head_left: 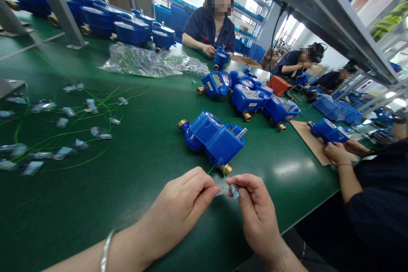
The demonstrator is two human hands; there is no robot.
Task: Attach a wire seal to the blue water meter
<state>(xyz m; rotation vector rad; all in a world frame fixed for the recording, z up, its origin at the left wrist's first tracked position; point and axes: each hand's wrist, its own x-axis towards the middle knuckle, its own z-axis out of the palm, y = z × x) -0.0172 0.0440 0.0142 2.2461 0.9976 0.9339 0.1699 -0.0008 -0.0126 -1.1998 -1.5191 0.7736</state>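
Note:
A blue water meter (212, 136) with brass threaded ends lies on the green table just beyond my hands. A thin green wire (224, 169) loops from its near end down to my fingers. My right hand (258, 208) is closed, pinching a small wire seal (234, 191) with a pale blue-grey insert between thumb and fingers. Closed beside it, my left hand (188, 197) pinches at the clear part of the same seal, close to the wire. The exact grip of the left fingertips is partly hidden.
Loose wire seals (63, 153) with green wires are scattered at left. A plastic bag (140, 60) lies behind them. More water meters (248, 97) stand at back right. A co-worker's hand (338, 153) holds a meter over cardboard (310, 142). Other people sit beyond.

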